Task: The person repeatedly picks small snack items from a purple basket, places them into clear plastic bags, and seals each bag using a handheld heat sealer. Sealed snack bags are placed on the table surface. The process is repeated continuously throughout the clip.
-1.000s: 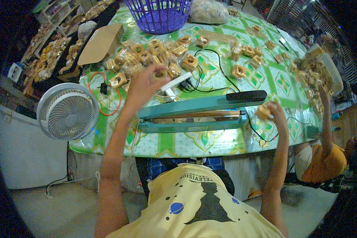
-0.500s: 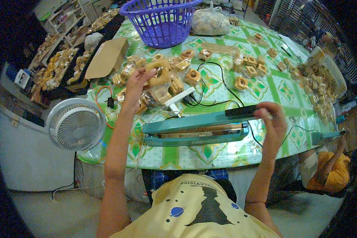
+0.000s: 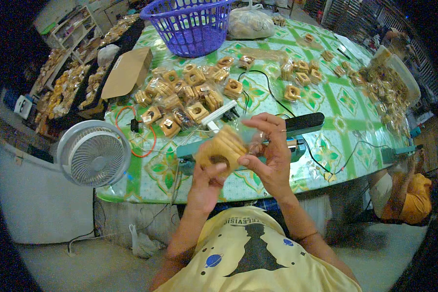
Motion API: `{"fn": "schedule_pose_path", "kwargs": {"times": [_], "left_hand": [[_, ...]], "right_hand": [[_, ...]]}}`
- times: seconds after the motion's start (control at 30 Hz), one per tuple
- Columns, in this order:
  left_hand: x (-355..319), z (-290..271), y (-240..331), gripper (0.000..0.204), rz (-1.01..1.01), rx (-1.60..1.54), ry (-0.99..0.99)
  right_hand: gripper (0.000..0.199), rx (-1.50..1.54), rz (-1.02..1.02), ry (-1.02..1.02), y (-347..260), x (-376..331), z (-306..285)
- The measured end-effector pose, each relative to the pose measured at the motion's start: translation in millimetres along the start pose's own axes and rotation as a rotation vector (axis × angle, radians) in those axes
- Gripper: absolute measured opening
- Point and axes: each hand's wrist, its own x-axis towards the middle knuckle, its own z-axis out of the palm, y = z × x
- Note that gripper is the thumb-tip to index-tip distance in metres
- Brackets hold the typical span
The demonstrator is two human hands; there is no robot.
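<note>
In front of my chest I hold a packet of square tan pieces [image 3: 221,151], stacked, with a round hole through the middle. My left hand [image 3: 205,190] closes around its lower left side, the thumb near the hole. With my right hand [image 3: 273,158] I pinch the clear plastic bag [image 3: 254,141] at the packet's right end; the fingertips are slightly blurred. Just behind my hands lies a teal bag sealer [image 3: 187,150] with a black handle end [image 3: 306,123], partly hidden by the packet and hands.
Similar bagged packets [image 3: 180,92] lie heaped beyond the sealer, beside a white power strip [image 3: 219,113] and cables. A purple basket [image 3: 192,34] and a filled plastic bag [image 3: 250,23] stand at the back. A fan [image 3: 95,153] is left; a person in orange [image 3: 408,197] sits right.
My left hand has brought the packet from the heap back toward my chest. My right hand has left the sealer's handle, moved left and taken hold of the bag. The view has shifted slightly.
</note>
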Motion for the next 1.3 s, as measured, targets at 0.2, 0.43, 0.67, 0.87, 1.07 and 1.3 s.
{"fn": "schedule_pose_path", "kwargs": {"times": [0.2,0.43,0.67,0.87,1.07,1.3], "left_hand": [[-28,-12,-34,0.086,-0.035,-0.083,-0.16],[-2,-9,19,0.071,0.684,0.496,-0.363],[-15,42,99,0.041,1.043,1.626,-0.765],[-7,46,104,0.026,0.982,1.68,-0.826],[-13,30,70,0.019,0.855,1.334,-0.687],[-15,3,31,0.034,0.722,0.535,-0.507]], "right_hand": [[0.016,0.056,0.05,-0.331,-22,-4,-23],[0.014,-0.227,-0.248,-0.673,-52,5,-37],[0.013,-0.362,-0.22,-0.683,-73,5,-50],[0.015,-0.412,-0.149,-0.668,-57,3,-67],[0.024,-0.362,-0.254,-0.414,-42,-2,-61],[0.025,-0.2,-0.162,-0.321,-37,-19,-49]]}}
